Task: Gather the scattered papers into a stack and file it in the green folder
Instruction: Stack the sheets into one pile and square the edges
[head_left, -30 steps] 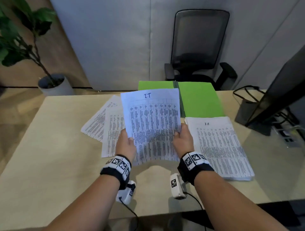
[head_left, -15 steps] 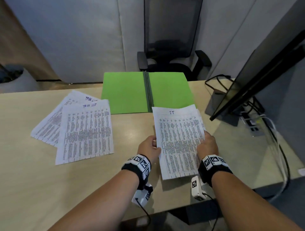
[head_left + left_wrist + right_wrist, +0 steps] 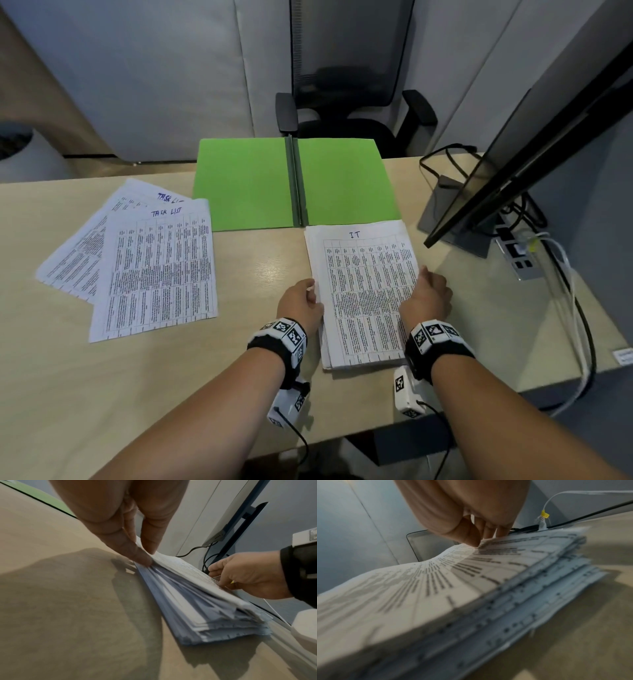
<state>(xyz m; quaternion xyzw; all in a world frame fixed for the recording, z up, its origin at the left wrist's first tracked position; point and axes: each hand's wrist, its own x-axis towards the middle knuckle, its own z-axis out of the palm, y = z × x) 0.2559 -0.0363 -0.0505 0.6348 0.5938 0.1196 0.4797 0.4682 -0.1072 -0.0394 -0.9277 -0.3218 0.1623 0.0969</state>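
The green folder lies open at the back of the desk. Just in front of its right half sits a stack of printed papers topped by a sheet marked "IT". My left hand pinches the stack's left edge, thumb on top. My right hand pinches the top sheets at the right edge, bowing them slightly upward. The layered stack rests on the desk. Two "TASK LIST" sheets and another under them lie fanned at the left.
A black monitor on a grey base stands at the right, with a power strip and cables beside it. An office chair is behind the desk. The desk's near edge runs under my forearms.
The "IT" sheets went from being held up in front of me to the right and down onto the right-hand stack. Both hands still hold their edges. My view turned right.
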